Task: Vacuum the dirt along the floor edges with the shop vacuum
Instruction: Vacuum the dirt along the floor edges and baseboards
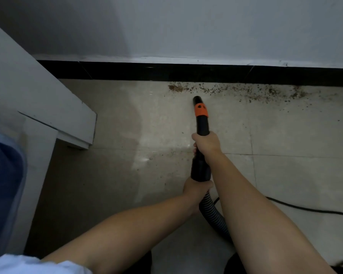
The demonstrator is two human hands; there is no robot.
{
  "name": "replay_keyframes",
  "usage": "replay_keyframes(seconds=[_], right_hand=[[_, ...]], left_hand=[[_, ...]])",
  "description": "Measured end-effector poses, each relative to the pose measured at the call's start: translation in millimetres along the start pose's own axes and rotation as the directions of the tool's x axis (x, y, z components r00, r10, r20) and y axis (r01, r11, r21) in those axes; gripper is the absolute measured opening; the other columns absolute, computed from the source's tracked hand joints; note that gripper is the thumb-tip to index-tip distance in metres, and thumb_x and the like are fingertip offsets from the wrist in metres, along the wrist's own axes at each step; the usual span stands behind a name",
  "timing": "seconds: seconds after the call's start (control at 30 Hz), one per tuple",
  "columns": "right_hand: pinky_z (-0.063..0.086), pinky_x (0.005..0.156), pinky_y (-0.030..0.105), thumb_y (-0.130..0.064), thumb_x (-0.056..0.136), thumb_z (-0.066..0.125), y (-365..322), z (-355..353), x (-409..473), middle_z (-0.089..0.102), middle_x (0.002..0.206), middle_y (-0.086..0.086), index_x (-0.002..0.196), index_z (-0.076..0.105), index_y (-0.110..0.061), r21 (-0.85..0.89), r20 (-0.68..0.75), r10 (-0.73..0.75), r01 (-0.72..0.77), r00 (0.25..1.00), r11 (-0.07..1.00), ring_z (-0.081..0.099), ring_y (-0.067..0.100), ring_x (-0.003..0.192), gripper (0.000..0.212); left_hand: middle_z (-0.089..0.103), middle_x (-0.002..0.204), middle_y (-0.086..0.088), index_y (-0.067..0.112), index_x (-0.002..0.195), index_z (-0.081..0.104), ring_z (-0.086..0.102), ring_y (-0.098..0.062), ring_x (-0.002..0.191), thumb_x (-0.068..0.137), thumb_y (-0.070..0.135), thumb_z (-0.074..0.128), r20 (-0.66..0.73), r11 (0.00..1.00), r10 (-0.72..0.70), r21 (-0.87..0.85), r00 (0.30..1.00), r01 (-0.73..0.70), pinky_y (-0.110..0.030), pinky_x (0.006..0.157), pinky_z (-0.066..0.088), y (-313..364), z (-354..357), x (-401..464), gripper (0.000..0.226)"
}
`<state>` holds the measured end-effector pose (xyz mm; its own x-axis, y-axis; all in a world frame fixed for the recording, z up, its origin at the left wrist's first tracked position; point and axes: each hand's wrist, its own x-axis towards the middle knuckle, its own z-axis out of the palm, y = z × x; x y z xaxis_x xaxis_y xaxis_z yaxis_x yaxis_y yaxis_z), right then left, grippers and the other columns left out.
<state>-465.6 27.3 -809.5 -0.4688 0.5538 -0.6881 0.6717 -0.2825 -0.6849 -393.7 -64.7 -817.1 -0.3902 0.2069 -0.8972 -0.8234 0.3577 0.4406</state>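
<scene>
A black vacuum wand (202,123) with an orange collar (201,110) points at the floor edge, its nozzle tip (196,99) just short of the dirt. My right hand (206,144) grips the wand at its middle. My left hand (196,189) grips the wand's lower end, where the ribbed grey hose (213,212) begins. Brown dirt crumbs (246,91) lie scattered along the black skirting (166,72), from above the nozzle out to the right. The floor left of the nozzle shows no crumbs.
A white wall (186,26) rises above the skirting. A white door frame or cabinet corner (67,119) juts in at the left. A black power cord (305,209) runs across the tiles at the right. Blue fabric (2,184) is at the left edge.
</scene>
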Motion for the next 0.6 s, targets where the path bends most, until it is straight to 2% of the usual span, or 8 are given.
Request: replay_keyframes(seconds=[0.1,0.2,0.3,0.4,0.53,0.6], right_hand=[[0.047,0.051,0.03,-0.012,0.084,0.06,2.4,-12.0,4.2,0.052,0.069,0.007,0.1,0.05,-0.008,0.065,-0.095,0.017,-0.011,0.995,0.998,0.049,0.018,0.05,0.019],[0.046,0.049,0.029,-0.011,0.084,0.06,0.9,-21.0,9.5,0.052,0.068,0.007,0.092,0.05,-0.01,0.135,-0.162,0.046,-0.024,0.986,0.991,0.048,0.018,0.05,0.013],[0.047,0.049,0.029,-0.01,0.083,0.06,-3.2,-23.3,13.2,0.052,0.069,0.008,0.098,0.049,-0.008,0.157,-0.192,0.064,-0.034,0.979,0.987,0.048,0.019,0.049,0.018],[0.046,0.049,0.029,-0.008,0.084,0.059,-13.3,-12.2,12.7,0.051,0.067,0.008,0.098,0.048,-0.007,0.135,-0.114,0.056,-0.041,0.992,0.99,0.047,0.019,0.048,0.018],[0.045,0.05,0.03,-0.009,0.084,0.06,-24.5,14.5,8.1,0.051,0.069,0.009,0.102,0.048,-0.006,0.014,0.038,0.022,-0.023,0.999,1.0,0.048,0.02,0.05,0.022],[0.045,0.05,0.03,-0.009,0.085,0.059,-25.2,26.5,4.3,0.051,0.071,0.01,0.105,0.048,-0.005,-0.042,0.104,0.015,-0.01,0.994,0.999,0.048,0.02,0.051,0.024]], left_hand=[[0.067,0.11,-0.017,0.005,0.112,0.063,0.064,-0.029,0.097,0.077,0.005,0.068,0.046,0.997,-0.013,0.073,0.999,0.01,-0.037,0.084,0.054,2.7,3.5,5.4,0.035],[0.065,0.105,-0.014,0.007,0.109,0.062,0.06,-0.024,0.09,0.079,0.007,0.068,0.099,0.99,-0.011,0.138,0.995,-0.003,-0.03,0.078,0.051,10.3,6.6,5.8,0.03],[0.06,0.1,-0.009,0.01,0.109,0.06,0.056,-0.021,0.091,0.081,0.008,0.068,0.112,0.987,-0.02,0.158,0.994,0.002,-0.025,0.076,0.046,19.1,4.3,6.3,0.03],[0.063,0.104,-0.011,0.007,0.116,0.06,0.058,-0.023,0.093,0.081,0.007,0.068,0.079,0.994,0.004,0.106,0.997,-0.012,-0.028,0.074,0.049,21.0,0.2,7.2,0.036],[0.067,0.11,-0.02,0.006,0.11,0.063,0.063,-0.035,0.1,0.077,0.006,0.067,0.007,0.998,0.01,-0.06,1.0,-0.009,-0.045,0.086,0.055,20.5,-7.2,3.4,0.034],[0.068,0.108,-0.017,0.008,0.108,0.064,0.064,-0.034,0.098,0.08,0.008,0.066,-0.044,0.995,0.024,-0.096,0.999,-0.028,-0.045,0.086,0.055,18.5,-10.8,3.7,0.028]])
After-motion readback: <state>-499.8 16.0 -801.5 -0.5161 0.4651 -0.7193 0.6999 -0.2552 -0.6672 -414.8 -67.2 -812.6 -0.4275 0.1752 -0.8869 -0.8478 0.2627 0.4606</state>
